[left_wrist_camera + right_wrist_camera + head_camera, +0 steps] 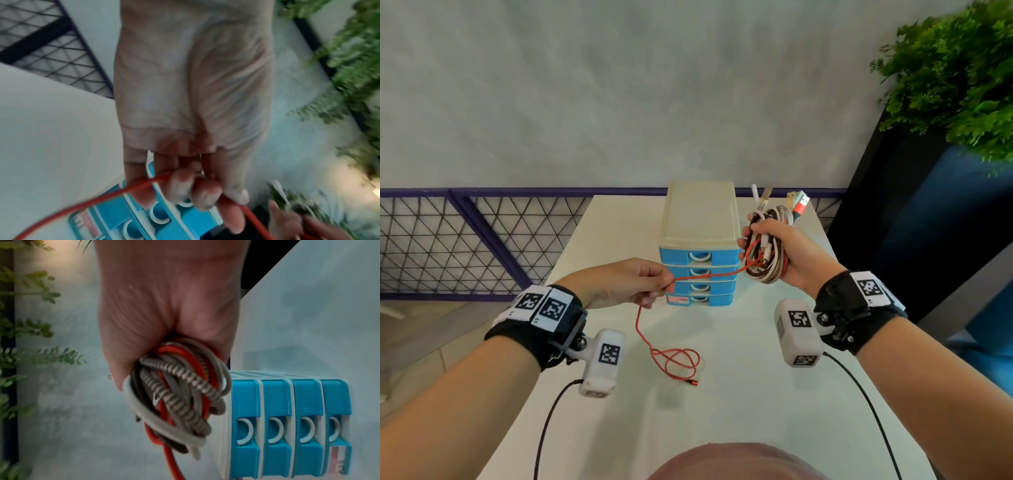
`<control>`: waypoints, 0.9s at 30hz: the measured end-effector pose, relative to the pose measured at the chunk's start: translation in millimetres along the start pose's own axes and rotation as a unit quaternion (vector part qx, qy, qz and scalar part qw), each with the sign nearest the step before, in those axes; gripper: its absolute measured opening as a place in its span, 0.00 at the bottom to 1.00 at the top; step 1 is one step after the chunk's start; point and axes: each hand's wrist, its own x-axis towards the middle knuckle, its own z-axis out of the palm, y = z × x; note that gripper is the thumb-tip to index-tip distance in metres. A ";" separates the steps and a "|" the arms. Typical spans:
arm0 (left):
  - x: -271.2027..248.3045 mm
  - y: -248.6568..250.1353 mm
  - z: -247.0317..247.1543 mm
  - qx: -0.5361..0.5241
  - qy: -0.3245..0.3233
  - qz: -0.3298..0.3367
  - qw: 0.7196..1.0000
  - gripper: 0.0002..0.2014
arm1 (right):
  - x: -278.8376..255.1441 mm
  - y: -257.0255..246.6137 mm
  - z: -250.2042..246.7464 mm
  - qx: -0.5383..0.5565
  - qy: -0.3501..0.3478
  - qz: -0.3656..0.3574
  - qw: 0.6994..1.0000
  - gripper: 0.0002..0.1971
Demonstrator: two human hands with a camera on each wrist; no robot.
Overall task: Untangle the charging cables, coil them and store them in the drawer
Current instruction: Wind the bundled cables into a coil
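Both hands hold cable: right hand (777, 253) grips the coiled cable bundle (770, 250) at 3 o'clock of the blue drawer unit (698, 240); left hand (626, 282) pinches the red cable (671, 356), its tail looped on the white table (739, 411) at 6 o'clock.

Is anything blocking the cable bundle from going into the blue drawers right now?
Yes. All four blue drawers are closed, and the red braided cable, pinched by the left hand, still runs into the tangled cable bundle gripped by the right hand.
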 end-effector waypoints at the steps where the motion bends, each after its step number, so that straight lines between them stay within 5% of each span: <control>1: -0.1 3.4 2.5 0.064 0.013 -0.002 0.998 0.13 | -1.0 2.1 1.9 -0.029 -0.010 0.007 1.000 0.04; 6: 11.0 33.4 19.7 0.329 0.066 0.048 0.941 0.05 | -7.5 16.3 21.9 -0.168 -0.069 0.038 0.983 0.04; 12: 17.9 47.8 33.8 0.371 0.178 0.166 0.896 0.04 | -10.7 30.9 27.3 -0.151 -0.120 0.077 0.978 0.13; 17: 19.4 40.8 38.8 0.255 0.226 0.189 0.921 0.13 | -14.9 31.8 23.1 -0.153 -0.151 0.111 0.970 0.07; 20: 23.5 37.3 40.4 0.315 0.204 0.108 0.921 0.11 | -17.5 35.9 22.8 -0.183 -0.131 0.082 0.971 0.05; 23: 23.9 22.0 35.1 0.161 0.186 -0.009 0.969 0.24 | -19.0 38.3 17.3 -0.192 -0.057 0.048 0.978 0.03; 27: 15.8 -2.6 36.4 -0.163 0.130 -0.051 0.977 0.17 | -17.0 47.2 4.1 -0.192 0.029 -0.010 0.981 0.03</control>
